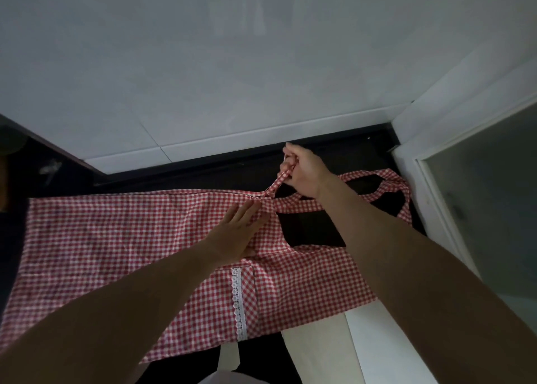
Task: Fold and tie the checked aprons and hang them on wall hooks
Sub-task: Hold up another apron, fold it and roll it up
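Both bare forearms reach forward over a red-and-white checked apron spread flat on a dark countertop below a white tiled wall. White lace trim edges its pocket. Left hand lies flat, fingers straight, pressing the cloth beside the gathered waist. Right hand pinches a checked tie strap, pulling it up taut. Looped straps lie toward a frosted glass door.

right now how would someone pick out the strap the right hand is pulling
Start at the red-and-white checked apron spread on the dark countertop. At its far edge, where the left hand presses flat, a narrow checked strap rises into the right hand. Unlike the looped straps lying flat beside it, it is pulled taut.
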Demonstrator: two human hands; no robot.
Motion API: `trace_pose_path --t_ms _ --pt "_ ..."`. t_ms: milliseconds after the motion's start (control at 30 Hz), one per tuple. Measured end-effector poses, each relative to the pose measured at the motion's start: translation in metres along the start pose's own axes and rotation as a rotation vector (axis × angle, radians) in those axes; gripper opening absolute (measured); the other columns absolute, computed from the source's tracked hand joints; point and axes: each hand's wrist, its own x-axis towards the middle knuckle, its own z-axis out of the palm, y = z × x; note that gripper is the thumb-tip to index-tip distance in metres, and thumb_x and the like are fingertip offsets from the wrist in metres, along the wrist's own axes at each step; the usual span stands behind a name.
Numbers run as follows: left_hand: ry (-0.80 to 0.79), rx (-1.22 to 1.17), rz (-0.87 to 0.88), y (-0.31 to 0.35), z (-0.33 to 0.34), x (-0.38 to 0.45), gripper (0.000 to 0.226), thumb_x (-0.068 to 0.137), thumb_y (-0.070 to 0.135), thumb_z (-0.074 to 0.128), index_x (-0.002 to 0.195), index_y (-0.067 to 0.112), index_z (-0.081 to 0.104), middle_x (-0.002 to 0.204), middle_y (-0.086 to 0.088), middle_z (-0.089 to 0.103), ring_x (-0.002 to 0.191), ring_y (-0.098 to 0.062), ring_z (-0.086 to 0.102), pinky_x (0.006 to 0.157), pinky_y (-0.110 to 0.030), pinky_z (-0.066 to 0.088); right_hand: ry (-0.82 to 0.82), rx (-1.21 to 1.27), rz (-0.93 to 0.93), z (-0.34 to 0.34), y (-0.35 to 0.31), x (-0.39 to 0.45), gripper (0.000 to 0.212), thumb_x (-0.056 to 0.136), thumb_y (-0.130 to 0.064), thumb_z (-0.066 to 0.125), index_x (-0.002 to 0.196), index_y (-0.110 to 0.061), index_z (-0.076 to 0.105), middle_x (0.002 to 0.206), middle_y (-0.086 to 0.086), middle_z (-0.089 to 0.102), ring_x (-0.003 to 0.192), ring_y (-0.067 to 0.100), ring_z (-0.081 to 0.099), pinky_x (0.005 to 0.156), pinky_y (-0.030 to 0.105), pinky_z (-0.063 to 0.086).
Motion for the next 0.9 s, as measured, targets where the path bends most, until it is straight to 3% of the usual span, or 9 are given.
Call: trace_pose_path --t_ms 100,200,233,333,467,500,600,700,900 --pt "-0.021 0.017 0.004 0.0 0.0 0.0 0.094 0.093 0.057 0.053 0.156 0.029 -0.011 0.164 -0.008 -0.02 0.14 -0.025 -0.03 0.118 -0.045 -0.014 0.029 0.018 -0.132 -0.005 -0.027 -0.008 0.02 0.093 -0.013 0.061 0.075 -0.019 0.055 0.062 -0.003 0.047 0.057 0.011 0.047 0.083 0.038 0.044" --pt "-0.036 0.037 -0.014 0.001 -0.001 0.0 0.095 0.093 0.059 0.053 0.156 0.03 -0.012 0.164 -0.008 -0.02 0.14 -0.026 -0.031 0.119 -0.047 -0.012 0.093 -0.103 -0.206 -0.012 -0.06 -0.017 0.009 0.093 -0.012 0.059 0.085 -0.015 0.059 0.077 0.001 0.059 0.074 0.015 0.058 0.088 0.038 0.048" --pt "-0.04 0.043 -0.022 0.002 -0.002 0.0 0.095 0.092 0.059 0.053 0.156 0.031 -0.012 0.164 -0.008 -0.019 0.141 -0.027 -0.03 0.119 -0.049 -0.011 0.133 -0.228 -0.2 -0.015 -0.07 -0.022 0.001 0.093 -0.015 0.06 0.093 -0.014 0.06 0.09 0.003 0.062 0.088 0.017 0.06 0.091 0.039 0.049" --pt "-0.061 0.048 -0.061 0.003 -0.007 0.001 0.097 0.089 0.062 0.057 0.155 0.037 -0.01 0.164 -0.005 -0.021 0.149 -0.03 -0.021 0.115 -0.067 -0.005 0.231 -0.723 -0.221 -0.028 -0.088 -0.037 0.022 0.097 -0.032 0.059 0.114 -0.019 0.053 0.117 -0.002 0.052 0.111 0.018 0.049 0.095 0.036 0.043" --pt "-0.077 -0.066 -0.184 0.0 -0.009 0.001 0.103 0.078 0.077 0.056 0.148 0.052 -0.015 0.158 -0.003 -0.034 0.143 -0.039 -0.031 0.107 -0.076 -0.011 0.216 -1.298 -0.327 -0.052 -0.071 -0.038 0.022 0.095 -0.022 0.059 0.093 -0.001 0.065 0.094 0.012 0.064 0.088 0.023 0.058 0.082 0.032 0.046" --pt "-0.073 -0.085 -0.206 0.0 -0.009 0.002 0.104 0.077 0.08 0.053 0.147 0.053 -0.018 0.156 -0.004 -0.036 0.142 -0.039 -0.033 0.106 -0.076 -0.012 0.184 -1.395 -0.279 -0.061 -0.058 -0.034 0.025 0.093 -0.022 0.062 0.096 0.002 0.069 0.102 0.017 0.068 0.091 0.025 0.061 0.087 0.036 0.05" --pt "-0.04 -0.109 -0.274 0.007 -0.012 0.005 0.099 0.078 0.086 0.042 0.146 0.052 -0.021 0.155 -0.008 -0.038 0.14 -0.039 -0.035 0.106 -0.076 -0.014 0.122 -1.608 -0.077 -0.091 -0.012 -0.031 0.064 0.085 -0.033 0.074 0.144 -0.019 0.05 0.152 0.009 0.042 0.136 0.029 0.043 0.114 0.042 0.036" --pt "-0.002 -0.099 -0.371 0.021 -0.015 0.008 0.096 0.085 0.079 0.039 0.149 0.043 -0.022 0.156 -0.017 -0.035 0.141 -0.043 -0.032 0.107 -0.069 -0.018 0.099 -1.709 0.028 -0.123 0.03 -0.037 0.098 0.082 -0.051 0.074 0.158 -0.029 0.016 0.167 -0.001 -0.003 0.152 0.03 0.004 0.121 0.055 0.019" --pt "0.087 -0.062 -0.272 0.051 -0.021 0.008 0.08 0.095 0.044 0.052 0.157 0.018 0.007 0.164 -0.016 0.005 0.151 -0.035 0.006 0.121 -0.05 0.011 0.352 -1.717 -0.199 -0.145 0.061 -0.045 0.086 0.085 -0.043 0.072 0.154 -0.023 0.024 0.164 0.003 0.013 0.15 0.031 0.012 0.119 0.057 0.018"
